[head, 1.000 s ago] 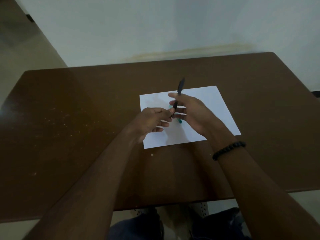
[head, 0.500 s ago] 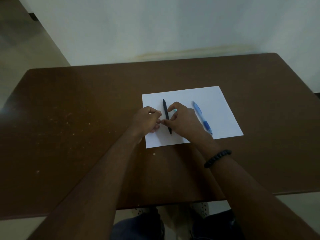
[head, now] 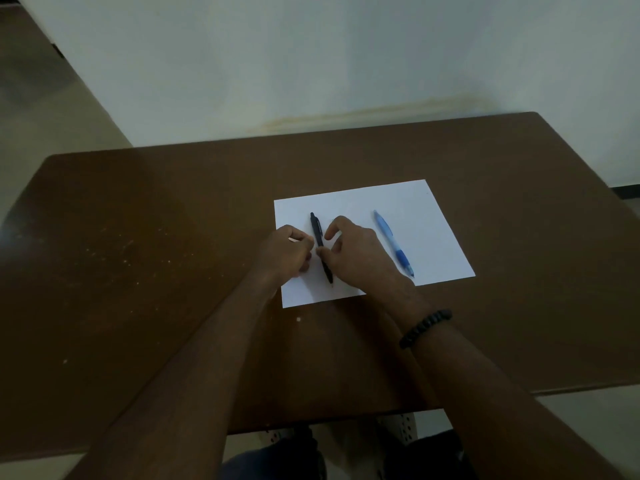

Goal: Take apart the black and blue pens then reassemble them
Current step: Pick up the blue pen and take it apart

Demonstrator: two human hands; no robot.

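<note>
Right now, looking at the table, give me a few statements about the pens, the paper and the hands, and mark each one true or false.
1. The black pen lies on the white paper. True.
2. The blue pen is held up in the air by the right hand. False: it lies on the paper, to the right of that hand and untouched.
3. The black pen lies between the left hand and the right hand. True.
4. Both pens are in separate pieces. False: each looks whole, with no loose parts visible.
5. A dark beaded bracelet sits on the left wrist. False: it is on the right wrist.
</note>
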